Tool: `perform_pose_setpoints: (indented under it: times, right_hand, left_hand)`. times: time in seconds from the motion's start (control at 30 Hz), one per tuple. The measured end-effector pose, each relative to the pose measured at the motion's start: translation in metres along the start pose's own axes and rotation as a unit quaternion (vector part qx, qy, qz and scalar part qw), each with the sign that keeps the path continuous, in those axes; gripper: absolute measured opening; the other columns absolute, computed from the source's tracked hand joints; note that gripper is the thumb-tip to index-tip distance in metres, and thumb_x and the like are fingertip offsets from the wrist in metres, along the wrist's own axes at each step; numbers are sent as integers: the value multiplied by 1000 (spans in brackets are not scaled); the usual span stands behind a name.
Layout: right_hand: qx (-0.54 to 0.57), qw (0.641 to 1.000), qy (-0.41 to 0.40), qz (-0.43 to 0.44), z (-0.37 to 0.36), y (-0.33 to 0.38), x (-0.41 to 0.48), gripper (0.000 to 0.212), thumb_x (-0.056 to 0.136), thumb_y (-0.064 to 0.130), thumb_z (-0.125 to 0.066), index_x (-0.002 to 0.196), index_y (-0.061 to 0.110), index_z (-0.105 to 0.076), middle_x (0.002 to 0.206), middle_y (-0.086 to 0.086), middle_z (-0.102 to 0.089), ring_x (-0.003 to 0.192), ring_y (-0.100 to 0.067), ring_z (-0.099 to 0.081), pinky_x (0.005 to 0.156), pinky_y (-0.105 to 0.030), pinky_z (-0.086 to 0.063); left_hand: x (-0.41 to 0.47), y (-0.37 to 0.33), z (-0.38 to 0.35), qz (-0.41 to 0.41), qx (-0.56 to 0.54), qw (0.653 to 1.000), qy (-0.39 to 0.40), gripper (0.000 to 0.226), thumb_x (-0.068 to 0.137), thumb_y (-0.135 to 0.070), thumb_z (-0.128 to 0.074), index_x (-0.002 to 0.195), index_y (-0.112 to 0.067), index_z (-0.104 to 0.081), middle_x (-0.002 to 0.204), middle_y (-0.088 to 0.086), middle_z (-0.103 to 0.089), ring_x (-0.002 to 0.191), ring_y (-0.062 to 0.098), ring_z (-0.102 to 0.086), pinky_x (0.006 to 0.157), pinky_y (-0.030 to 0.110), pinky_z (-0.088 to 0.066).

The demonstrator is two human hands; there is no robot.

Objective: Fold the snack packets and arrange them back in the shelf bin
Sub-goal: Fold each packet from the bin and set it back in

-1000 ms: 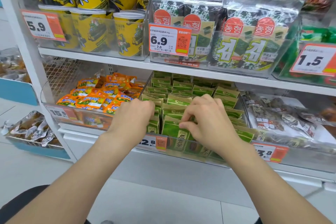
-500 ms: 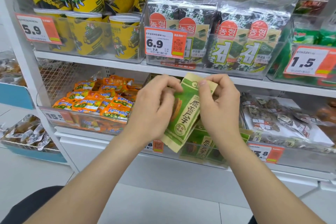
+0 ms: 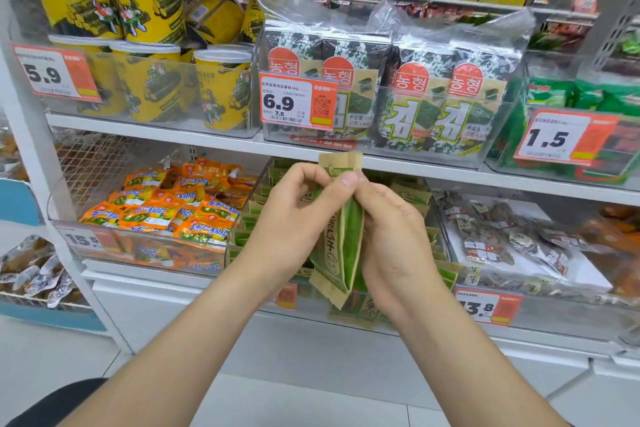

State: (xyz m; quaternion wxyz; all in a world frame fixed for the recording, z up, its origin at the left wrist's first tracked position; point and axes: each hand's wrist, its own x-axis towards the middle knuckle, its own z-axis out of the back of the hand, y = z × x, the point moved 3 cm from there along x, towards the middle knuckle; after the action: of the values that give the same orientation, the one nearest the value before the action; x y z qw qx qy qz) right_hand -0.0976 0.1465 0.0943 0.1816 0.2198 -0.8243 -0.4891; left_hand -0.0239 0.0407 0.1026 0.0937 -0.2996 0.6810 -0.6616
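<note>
**GREEN PACKET IN HAND, RAISED CLEAR OF BIN**

Against half a second ago: no longer flat-faced and slanted toward the camera. Now upright, narrow edge forward, long sides drawn in, tan top seal reaching up to the front edge of the shelf above. Against one second ago: lifted out from among the stock, with both hands then buried down in it.

Grips the green snack packet (image 3: 341, 246) with left hand (image 3: 294, 218) and right hand (image 3: 391, 243), fingers curled round it from either side. Pinches it between thumbs and forefingers just below the top seal. Holds it in the air, in front of and above the clear shelf bin (image 3: 249, 208).

In that bin: matching green packets (image 3: 412, 192), ranked upright in rows, some leaning. In the left-hand clear bin (image 3: 145, 253): orange packets (image 3: 166, 208), heaped loose. To the right: bagged dark snacks (image 3: 502, 239), lying flat in clear wrappers. On the shelf above: yellow tubs (image 3: 152, 83) in one clear bin, seaweed packs (image 3: 398, 94) in the next, with a 6.9 price tag (image 3: 298, 102) on its front.

Obstructions: middle of the green bin and most of its price tag hidden behind hands and forearms. Only the 13.8 tag (image 3: 488, 305) legible, just beside the right wrist.
</note>
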Motion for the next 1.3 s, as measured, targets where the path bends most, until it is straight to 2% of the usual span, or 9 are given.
perform_pose_setpoints:
  times: [0.17, 0.3, 0.43, 0.53, 0.67, 0.87, 1.03, 1.2, 1.3]
  right_hand:
    - [-29, 1000, -6, 4, 1, 1, 3, 33, 97, 30, -74, 107, -1, -77, 111, -36, -72, 94, -35, -67, 96, -56, -54]
    - [-123, 988, -10, 91, -4, 3, 2, 29, 104, 34, -66, 92, 10, -77, 83, -13, -69, 80, -23, -56, 77, -41, -45]
    - [-160, 976, 4, 145, -5, 13, -2, 23, 104, 29, -68, 93, 10, -74, 81, -1, -70, 76, -12, -58, 72, -30, -49]
    - [-225, 962, 50, 147, -8, 16, -8, 16, 100, 27, -72, 102, 11, -70, 90, 5, -73, 77, -6, -63, 71, -23, -51]
    - [-309, 940, 136, 40, 1, 7, -16, 33, 95, 36, -79, 121, 33, -60, 112, -2, -73, 76, -11, -71, 74, -39, -62]
    - [-238, 964, 75, 96, 12, 25, -21, 19, 99, 21, -73, 100, 6, -62, 79, 4, -70, 57, 0, -57, 56, -17, -46]
    - [-207, 974, 24, 93, 16, 28, -22, 30, 101, 40, -69, 101, 11, -66, 87, -25, -73, 71, -31, -60, 70, -70, -54]
    - [-123, 992, 19, 14, 19, 24, -21, 32, 101, 40, -68, 77, 19, -62, 79, -10, -69, 71, -22, -61, 69, -40, -50]
    - [-112, 993, 34, 21, 16, 24, -20, 29, 99, 38, -69, 81, 15, -65, 84, -14, -72, 73, -22, -65, 74, -43, -54]
  left_hand:
    - [-1, -6, -6, -38, 21, 999, -17, 29, 104, -31, -66, 100, -3, -64, 77, -3, -61, 71, 11, -54, 63, 24, -45]
    - [-2, -7, -9, -40, 25, 999, -19, 26, 112, -19, -50, 96, 2, -55, 78, 9, -47, 72, 22, -39, 60, 34, -35]
    - [0, -10, -13, -20, -27, 999, -39, 26, 111, -23, -53, 86, -20, -59, 76, 13, -51, 74, 23, -46, 65, 40, -41]
    - [4, -11, -10, 10, -112, 990, -82, 20, 104, -30, -55, 97, -14, -65, 110, 34, -66, 97, 28, -60, 98, 62, -51]
    - [12, -8, -4, 60, -175, 974, -134, 33, 114, -26, -45, 131, -1, -59, 129, 20, -72, 106, 28, -74, 104, 58, -54]
    - [8, -16, -11, 56, -175, 980, -74, 21, 114, -31, -46, 115, -14, -59, 104, 13, -70, 106, 34, -68, 96, 52, -50]
    - [-1, -18, -11, 32, -58, 997, 26, 28, 101, -22, -72, 118, -11, -52, 114, 9, -73, 97, 27, -67, 88, 52, -57]
    - [-10, -18, -7, 30, 26, 998, 43, 58, 85, -11, -88, 129, -19, -50, 130, 4, -71, 100, 31, -79, 83, 50, -66]
    - [-14, -19, -6, 31, 3, 999, 33, 57, 87, -10, -86, 129, -23, -50, 127, 2, -71, 104, 33, -78, 84, 64, -63]
